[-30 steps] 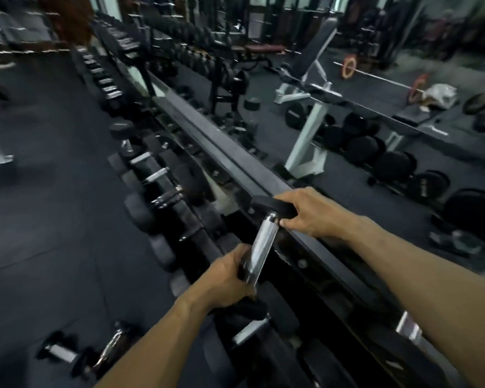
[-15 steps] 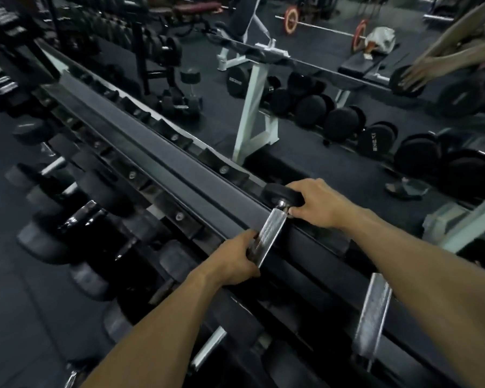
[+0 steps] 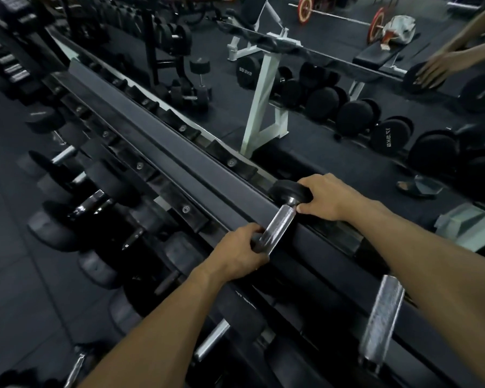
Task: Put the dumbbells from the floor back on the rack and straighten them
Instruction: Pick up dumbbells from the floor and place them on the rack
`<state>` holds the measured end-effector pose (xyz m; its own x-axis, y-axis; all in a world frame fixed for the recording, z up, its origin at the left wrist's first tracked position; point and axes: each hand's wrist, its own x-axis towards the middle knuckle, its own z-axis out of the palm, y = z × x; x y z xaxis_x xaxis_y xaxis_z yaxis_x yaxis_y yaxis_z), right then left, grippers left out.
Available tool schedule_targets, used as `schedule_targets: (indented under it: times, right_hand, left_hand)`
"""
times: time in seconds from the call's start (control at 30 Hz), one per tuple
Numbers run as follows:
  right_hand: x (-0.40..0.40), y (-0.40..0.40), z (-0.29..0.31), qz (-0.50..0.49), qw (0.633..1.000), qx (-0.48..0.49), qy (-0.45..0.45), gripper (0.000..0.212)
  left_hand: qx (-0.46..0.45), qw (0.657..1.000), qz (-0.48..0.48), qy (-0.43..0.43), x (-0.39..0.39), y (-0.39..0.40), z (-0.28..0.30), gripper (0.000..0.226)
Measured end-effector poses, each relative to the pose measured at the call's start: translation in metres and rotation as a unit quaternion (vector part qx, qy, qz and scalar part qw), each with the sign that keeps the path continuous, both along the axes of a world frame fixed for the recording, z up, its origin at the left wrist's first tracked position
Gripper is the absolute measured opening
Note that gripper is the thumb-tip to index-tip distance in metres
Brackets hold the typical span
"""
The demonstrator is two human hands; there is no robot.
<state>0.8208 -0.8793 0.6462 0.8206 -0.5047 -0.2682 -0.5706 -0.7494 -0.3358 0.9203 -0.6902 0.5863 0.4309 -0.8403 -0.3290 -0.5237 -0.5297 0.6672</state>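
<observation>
The dumbbell [image 3: 281, 219] lies across the top tier of the rack [image 3: 163, 152], its knurled chrome handle slanting between the two hands and its far black head seated at the back rail beside the mirror. The left hand [image 3: 240, 254] curls its fingers round the near end of the handle, hiding the near head, while the right hand [image 3: 324, 198] cups the far head, thumb at the handle's neck. Another chrome handle [image 3: 382, 320] rests on the same tier just to the right, and more dumbbells fill the lower tiers.
</observation>
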Motion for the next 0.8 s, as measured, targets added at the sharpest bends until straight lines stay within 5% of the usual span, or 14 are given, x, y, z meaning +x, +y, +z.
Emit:
schedule_targets:
  times: [0.17, 0.33, 0.8]
  right_hand:
    - [0.008, 0.016, 0.015, 0.025, 0.997, -0.072, 0.004, 0.022]
    - [0.034, 0.061, 0.035, 0.107, 0.983, -0.150, 0.000, 0.061]
    - [0.063, 0.318, 0.006, 0.316, 0.941, -0.121, 0.015, 0.061]
  left_hand:
    - [-0.036, 0.999, 0.034, 0.001, -0.003, 0.020, 0.009, 0.043]
    - [-0.037, 0.995, 0.063, -0.063, 0.005, 0.058, 0.011, 0.052]
    - [0.030, 0.975, 0.198, -0.096, -0.041, 0.345, -0.026, 0.054]
